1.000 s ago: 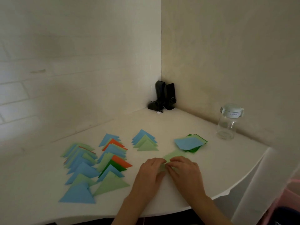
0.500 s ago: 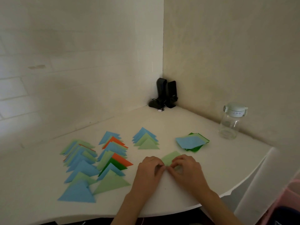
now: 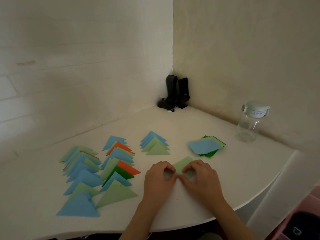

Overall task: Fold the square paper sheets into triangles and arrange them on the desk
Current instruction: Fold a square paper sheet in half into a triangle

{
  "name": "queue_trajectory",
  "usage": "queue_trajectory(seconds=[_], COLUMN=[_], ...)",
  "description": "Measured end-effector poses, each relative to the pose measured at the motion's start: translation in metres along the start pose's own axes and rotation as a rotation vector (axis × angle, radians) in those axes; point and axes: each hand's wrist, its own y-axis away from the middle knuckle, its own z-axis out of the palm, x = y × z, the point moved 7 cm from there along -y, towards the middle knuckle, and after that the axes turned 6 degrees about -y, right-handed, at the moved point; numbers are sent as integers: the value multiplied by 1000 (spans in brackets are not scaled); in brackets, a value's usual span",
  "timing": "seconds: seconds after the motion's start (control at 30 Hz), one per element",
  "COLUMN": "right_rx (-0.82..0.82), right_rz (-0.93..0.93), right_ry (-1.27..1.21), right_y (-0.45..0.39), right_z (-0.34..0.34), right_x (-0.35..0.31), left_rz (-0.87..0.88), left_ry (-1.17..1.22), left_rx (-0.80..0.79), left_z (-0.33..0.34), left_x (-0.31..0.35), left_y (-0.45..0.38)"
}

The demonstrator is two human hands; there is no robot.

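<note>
Two bare forearms enter from the bottom edge, each ending in a hand: the left hand (image 3: 160, 181) and the right hand (image 3: 201, 179). No sleeve covers either arm back from the fingers (image 3: 168, 168) as far as the frame shows. No ring, watch or band sits behind the knuckles or at the wrists. The nails are short and unpainted
</note>
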Motion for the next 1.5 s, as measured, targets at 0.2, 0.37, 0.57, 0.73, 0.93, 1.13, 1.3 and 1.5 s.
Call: queue_trajectory(seconds=[0.2, 0.37, 0.57, 0.73, 0.93, 1.13, 1.3, 1.5], right_rx=[-162, -282, -90, -33, -3, -45, 25, 45], right_rz=[112, 166, 111, 46, -13, -39, -14, 40], right_ry=[13, -21, 3, -9, -72, -60, -49, -89], right_y=[-11, -16, -4, -3, -1, 1, 3, 4], right_z=[4, 6, 0, -1, 1, 2, -1, -7], right_x=[3, 6, 0, -1, -1, -4, -2, -3], left_rz=[-57, -72, -72, 18, 182, 212, 215, 149], left_ry=[69, 89, 132, 203, 65, -12, -57, -63], left_rx=[-37, -67, -33, -41, 35, 27, 50, 96], left_z=[-2, -6, -12, -17, -16, -11, -12, -16], left_x=[-1, -4, -4, -2, 10, 3, 4, 2], left_y=[-4, -5, -1, 9, 14, 11, 12, 12])
